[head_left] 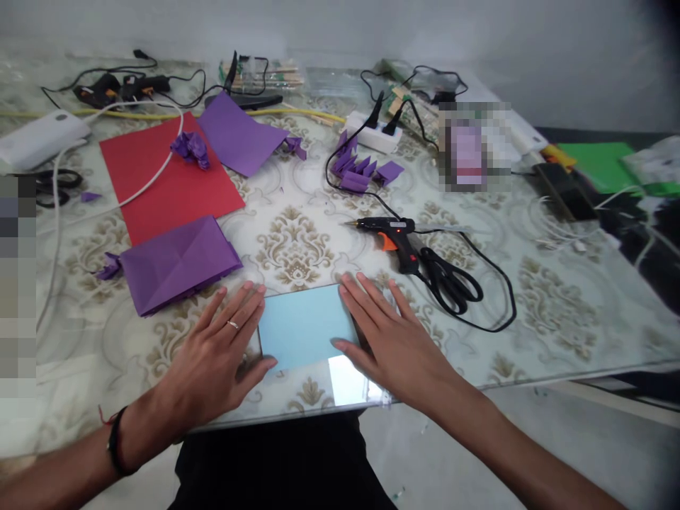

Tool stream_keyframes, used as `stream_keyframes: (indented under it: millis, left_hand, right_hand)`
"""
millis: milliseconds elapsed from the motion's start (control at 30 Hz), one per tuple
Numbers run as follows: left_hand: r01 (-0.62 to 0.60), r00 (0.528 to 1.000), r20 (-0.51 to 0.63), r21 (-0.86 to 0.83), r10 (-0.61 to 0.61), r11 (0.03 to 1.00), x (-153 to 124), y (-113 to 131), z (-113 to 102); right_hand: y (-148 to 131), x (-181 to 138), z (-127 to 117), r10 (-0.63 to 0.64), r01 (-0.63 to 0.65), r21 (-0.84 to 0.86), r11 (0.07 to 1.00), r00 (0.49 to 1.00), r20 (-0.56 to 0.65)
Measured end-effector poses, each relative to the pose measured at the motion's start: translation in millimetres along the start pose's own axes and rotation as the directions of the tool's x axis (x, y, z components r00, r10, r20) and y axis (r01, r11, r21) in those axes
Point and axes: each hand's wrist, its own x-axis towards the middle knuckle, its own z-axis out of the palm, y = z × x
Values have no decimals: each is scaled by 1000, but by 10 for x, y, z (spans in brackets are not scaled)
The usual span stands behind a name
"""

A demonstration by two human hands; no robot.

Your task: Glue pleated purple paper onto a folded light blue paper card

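Note:
A light blue sheet of paper point(305, 326) lies flat near the table's front edge, between my two hands. My left hand point(220, 347) rests at its left edge, fingers stretched out, a ring on one finger. On the opposite side, my right hand point(387, 340) lies with fingers spread, thumb and fingertips touching the right edge. To the left is a creased, folded purple paper point(180, 262). Beyond my right hand lie a black hot glue gun point(396, 237) with an orange trigger and a pair of black-handled scissors point(451, 280).
A red sheet point(164, 184) and a purple sheet point(241, 134) lie farther back, with crumpled purple paper point(190, 149) on the red. Folded purple pieces point(355, 170) sit before a white power strip point(375, 132). A white cable and black cords cross the table point(557, 319). Green sheets point(600, 164) lie far right.

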Motion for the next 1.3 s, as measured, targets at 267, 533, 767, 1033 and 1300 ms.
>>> stream_keyframes:
  millis: [267, 533, 767, 1033, 1300]
  left_hand:
    - [-29, 999, -29, -35, 28, 999, -2, 75, -39]
    - [-130, 990, -69, -88, 124, 988, -90, 81, -2]
    - [-171, 985, -5, -83, 171, 982, 71, 9, -53]
    - [-187, 972, 121, -108, 200, 976, 210, 22, 30]
    - [-168, 979, 98, -114, 180, 979, 203, 34, 16]
  right_hand:
    - [-6, -2, 9, -15, 15, -3, 1000, 1000, -19]
    - [-131, -100, -52, -32, 32, 1, 999, 993, -113]
    - [-196, -36, -121, -91, 92, 23, 995, 994, -61]
    - [-360, 129, -57, -162, 160, 147, 976, 987, 0]
    - [-361, 179, -66, -170, 169, 99, 981, 985, -2]
